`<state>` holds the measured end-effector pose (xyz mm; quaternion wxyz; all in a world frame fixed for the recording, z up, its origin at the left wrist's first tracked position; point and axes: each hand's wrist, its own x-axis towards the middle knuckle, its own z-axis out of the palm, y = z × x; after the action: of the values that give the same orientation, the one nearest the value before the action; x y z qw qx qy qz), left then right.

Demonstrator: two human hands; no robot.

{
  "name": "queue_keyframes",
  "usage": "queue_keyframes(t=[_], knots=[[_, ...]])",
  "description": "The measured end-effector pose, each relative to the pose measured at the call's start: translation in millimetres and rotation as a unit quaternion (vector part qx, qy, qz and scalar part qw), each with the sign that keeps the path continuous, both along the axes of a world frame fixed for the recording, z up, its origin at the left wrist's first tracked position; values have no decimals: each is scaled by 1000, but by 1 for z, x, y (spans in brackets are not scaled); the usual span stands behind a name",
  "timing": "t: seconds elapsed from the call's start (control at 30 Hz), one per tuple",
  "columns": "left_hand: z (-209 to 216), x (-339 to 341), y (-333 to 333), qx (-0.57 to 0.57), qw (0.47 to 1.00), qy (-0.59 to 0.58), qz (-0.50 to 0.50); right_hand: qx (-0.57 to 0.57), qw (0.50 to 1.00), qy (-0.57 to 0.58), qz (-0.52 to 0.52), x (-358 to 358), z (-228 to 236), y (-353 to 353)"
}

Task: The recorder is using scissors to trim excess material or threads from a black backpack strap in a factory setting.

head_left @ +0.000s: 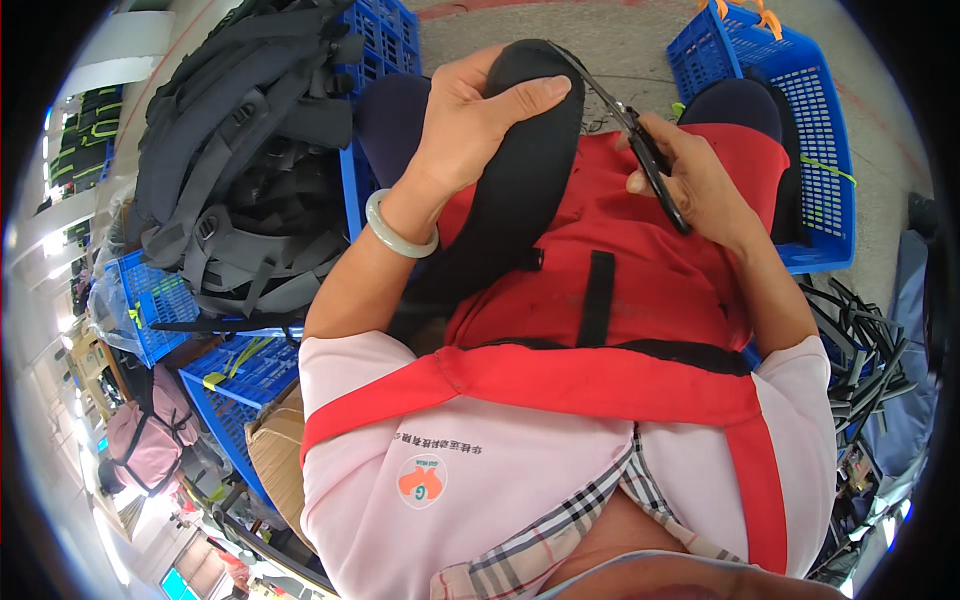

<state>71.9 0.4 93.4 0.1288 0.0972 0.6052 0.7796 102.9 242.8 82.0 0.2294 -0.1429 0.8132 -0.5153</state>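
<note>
My left hand is closed round a wide, padded black strap, thumb on top, with the strap bent over the fingers at its far end. The rest of the strap hangs down across my lap toward my left forearm. In my right hand is a pair of scissors with black handles. Their blades point away and to the left, with the tips at the upper edge of the strap. Whether the blades touch the fabric I cannot tell. A red apron covers my lap under both hands.
At the left, black backpacks are piled up by a blue plastic crate. Another blue crate stands at the right, beside my knee. Below it lies a heap of black strips. A pink bag sits at the lower left.
</note>
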Motion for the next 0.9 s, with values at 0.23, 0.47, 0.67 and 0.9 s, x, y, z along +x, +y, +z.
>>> queue_keyframes(t=[0.23,0.47,0.67,0.9], knots=[[1,4,5,0,1000,-7,-21,27,999,-35,28,-1,13,18],[-1,9,10,-31,998,4,-53,76,996,-24,47,1,30,26],[-4,11,15,-36,996,2,-77,83,993,-23,78,-2,29,41],[2,15,25,-70,990,24,-123,150,983,25,105,-8,48,46]])
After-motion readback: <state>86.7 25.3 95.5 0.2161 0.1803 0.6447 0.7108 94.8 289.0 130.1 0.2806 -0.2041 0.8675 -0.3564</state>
